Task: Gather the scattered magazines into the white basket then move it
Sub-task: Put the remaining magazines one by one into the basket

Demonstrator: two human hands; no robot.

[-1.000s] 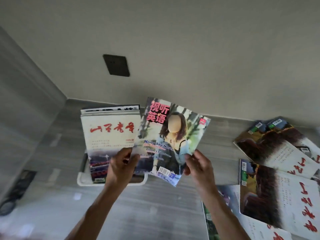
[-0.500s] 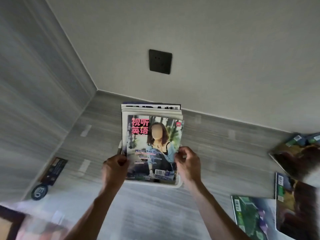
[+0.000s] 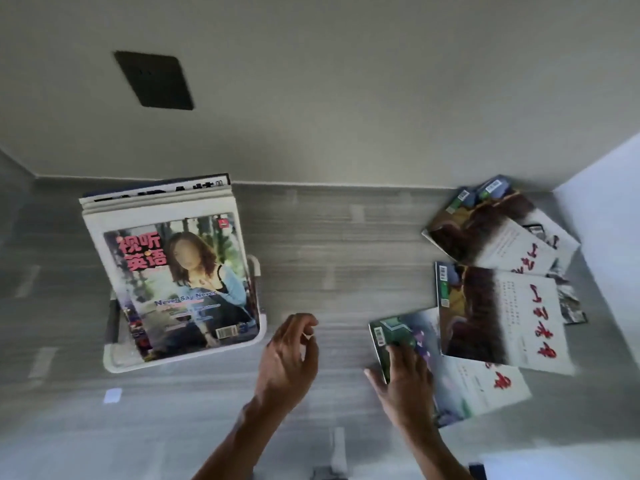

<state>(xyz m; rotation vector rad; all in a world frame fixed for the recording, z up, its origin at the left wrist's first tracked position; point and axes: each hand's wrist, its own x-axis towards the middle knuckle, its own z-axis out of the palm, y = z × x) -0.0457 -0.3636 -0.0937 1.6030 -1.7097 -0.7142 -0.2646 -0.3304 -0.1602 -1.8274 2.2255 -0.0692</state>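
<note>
At left of frame the white basket (image 3: 263, 329) holds stacked magazines, a portrait cover (image 3: 183, 285) on top. At centre the left hand (image 3: 289, 362) hovers empty, grip loosely curled. At right the right hand (image 3: 408, 382) presses flat on a green magazine (image 3: 398, 332), likely to drag it off the worktop (image 3: 339, 244).

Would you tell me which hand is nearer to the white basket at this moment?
The left hand. It hovers just off the near right corner of the white basket, holding nothing. The right hand is farther right, resting on the green-cornered magazine.
</note>
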